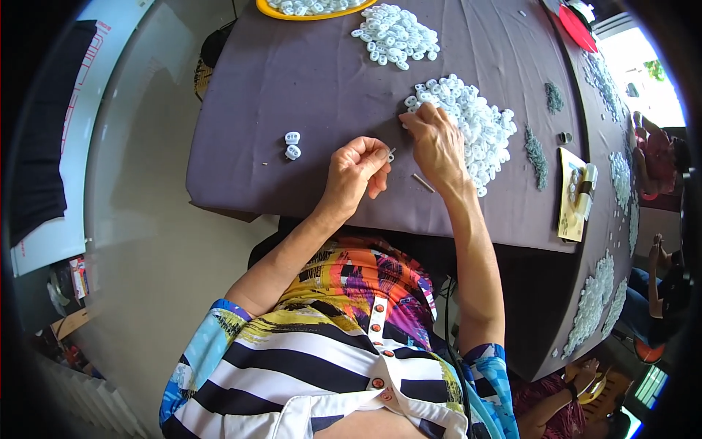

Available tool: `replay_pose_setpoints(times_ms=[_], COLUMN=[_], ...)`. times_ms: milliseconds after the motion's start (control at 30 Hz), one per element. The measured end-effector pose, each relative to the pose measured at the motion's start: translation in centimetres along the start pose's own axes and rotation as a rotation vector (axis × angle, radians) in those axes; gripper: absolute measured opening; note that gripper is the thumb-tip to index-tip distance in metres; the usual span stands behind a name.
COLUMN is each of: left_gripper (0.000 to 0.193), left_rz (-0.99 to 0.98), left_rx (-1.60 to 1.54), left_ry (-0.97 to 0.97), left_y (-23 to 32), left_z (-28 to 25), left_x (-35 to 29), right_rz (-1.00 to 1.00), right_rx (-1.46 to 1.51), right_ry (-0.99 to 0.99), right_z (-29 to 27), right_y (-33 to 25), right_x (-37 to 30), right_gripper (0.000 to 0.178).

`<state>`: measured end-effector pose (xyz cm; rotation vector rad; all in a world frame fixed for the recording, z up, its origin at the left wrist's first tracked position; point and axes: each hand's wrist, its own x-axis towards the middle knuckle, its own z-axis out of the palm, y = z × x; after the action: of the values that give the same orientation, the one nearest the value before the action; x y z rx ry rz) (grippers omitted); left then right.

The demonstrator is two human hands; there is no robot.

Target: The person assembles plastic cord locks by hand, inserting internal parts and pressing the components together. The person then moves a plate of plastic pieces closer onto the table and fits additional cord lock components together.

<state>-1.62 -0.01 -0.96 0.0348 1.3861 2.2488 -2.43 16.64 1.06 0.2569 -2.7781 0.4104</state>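
Observation:
My left hand (357, 172) is closed in a pinch, with a small white plastic cord-lock piece (391, 156) at its thumb and fingertips. A thin bit sticks up from that piece, too small to make out. Over the left edge of a heap of white cord-lock pieces (486, 139), my right hand (437, 143) bends down with thumb and fingers together. A bit of white shows at its fingertips, apparently one such piece, mostly hidden. Two white cord locks (292, 145) lie together on the table to the left. Below my right hand is a short metal rod (423, 183).
A grey cloth covers the table (292, 80). Farther back are another white heap (395, 35) and a yellow tray (314, 14) of pieces. Grey-green heaps of small parts (536, 156), a card pad (570, 194) and a marker (586, 192) lie right. Other people sit along the right.

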Motion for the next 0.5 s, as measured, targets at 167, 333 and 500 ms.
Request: replay_pose_setpoints(times_ms=[167, 333, 500], left_gripper=[0.014, 0.012, 0.012], left_rz=[0.004, -0.024, -0.004], left_rx=[-0.052, 0.006, 0.058], left_ry=[-0.003, 0.031, 0.042], left_y=[-0.1, 0.1, 0.2], left_z=[-0.1, -0.2, 0.2], left_x=[0.0, -0.1, -0.4], right_rz=[-0.005, 0.361, 0.650], right_rx=[-0.009, 0.469, 1.489], right_ry=[-0.007, -0.004, 0.058], right_z=[0.1, -1.7, -0.9], right_y=[-0.2, -2.6, -3.2], right_x=[0.3, -1.8, -3.9], right_gripper=[0.010, 0.016, 0.025])
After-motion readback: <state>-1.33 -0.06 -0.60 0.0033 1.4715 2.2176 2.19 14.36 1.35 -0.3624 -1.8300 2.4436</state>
